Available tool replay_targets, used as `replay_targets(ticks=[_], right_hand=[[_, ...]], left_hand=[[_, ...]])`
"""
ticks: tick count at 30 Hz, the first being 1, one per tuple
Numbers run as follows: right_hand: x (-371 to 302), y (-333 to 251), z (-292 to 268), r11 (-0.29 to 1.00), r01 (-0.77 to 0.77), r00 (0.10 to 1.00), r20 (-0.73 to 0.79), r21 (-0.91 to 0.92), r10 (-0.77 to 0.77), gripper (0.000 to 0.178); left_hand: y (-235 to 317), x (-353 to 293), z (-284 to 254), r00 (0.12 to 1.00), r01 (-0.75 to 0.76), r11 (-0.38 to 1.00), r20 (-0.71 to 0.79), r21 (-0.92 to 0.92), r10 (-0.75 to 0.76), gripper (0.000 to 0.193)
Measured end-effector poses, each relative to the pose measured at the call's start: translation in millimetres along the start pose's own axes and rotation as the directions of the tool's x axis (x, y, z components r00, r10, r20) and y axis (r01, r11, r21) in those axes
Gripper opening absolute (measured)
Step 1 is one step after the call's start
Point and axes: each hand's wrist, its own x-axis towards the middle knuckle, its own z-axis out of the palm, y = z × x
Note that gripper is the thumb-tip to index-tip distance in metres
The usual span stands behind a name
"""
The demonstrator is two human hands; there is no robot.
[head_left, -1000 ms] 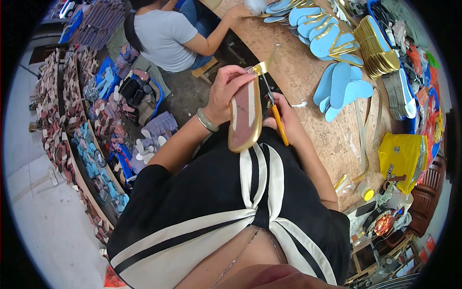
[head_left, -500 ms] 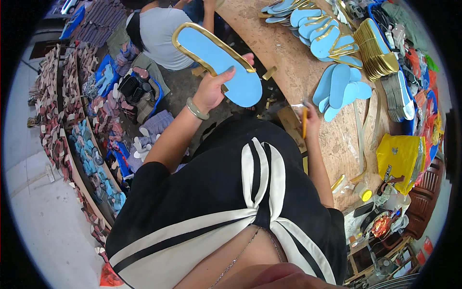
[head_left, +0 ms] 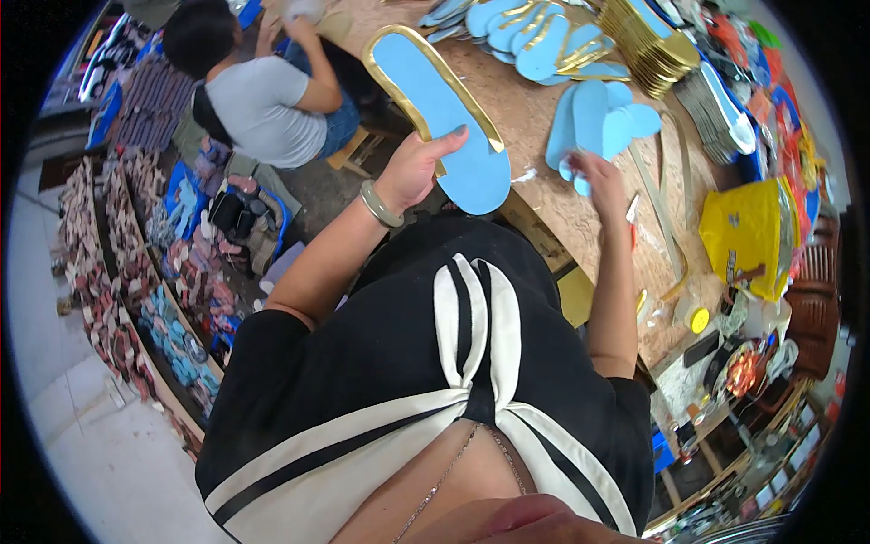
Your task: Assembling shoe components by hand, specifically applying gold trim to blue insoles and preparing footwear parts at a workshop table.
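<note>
My left hand (head_left: 415, 174) grips a light blue shoe insole (head_left: 433, 104), thumb on its face. Shiny gold trim (head_left: 399, 109) runs round most of its rim; the lower rounded end is bare blue. My right hand (head_left: 598, 184) is over the near end of a loose pile of plain blue insoles (head_left: 591, 122) on the table. Its bent fingers are smeared by motion, so whether they pinch one is unclear. Beside the right wrist lies a small tool with an orange-red handle (head_left: 633, 236), partly hidden by the forearm.
Gold-trimmed blue insoles (head_left: 535, 41) fan out along the far side of the wooden table (head_left: 535, 195). Bundled gold-edged insoles (head_left: 648, 50), flat strips (head_left: 657, 208) and a yellow bag (head_left: 748, 231) are at the right. A person in a grey shirt (head_left: 272, 109) sits at far left.
My right hand has let go of the orange-handled tool and moved up to the plain insole pile. My left hand has shifted slightly right with the trimmed insole. The view has turned.
</note>
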Motion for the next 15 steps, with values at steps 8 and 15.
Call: replay_targets(ticks=[8, 15], right_hand=[[-43.7, -86.8, 73.7, 0.951, 0.178, 0.981, 0.037, 0.254, -0.193, 0.036], [-18.6, -86.2, 36.7, 0.903, 0.409, 0.901, 0.102, 0.129, -0.423, 0.04]], left_hand=[[1.0, 31.2, 29.9, 0.992, -0.111, 0.99, -0.068, -0.09, 0.105, 0.033], [16.9, 46.2, 72.7, 0.902, -0.355, 0.922, -0.203, 0.151, 0.381, 0.042]])
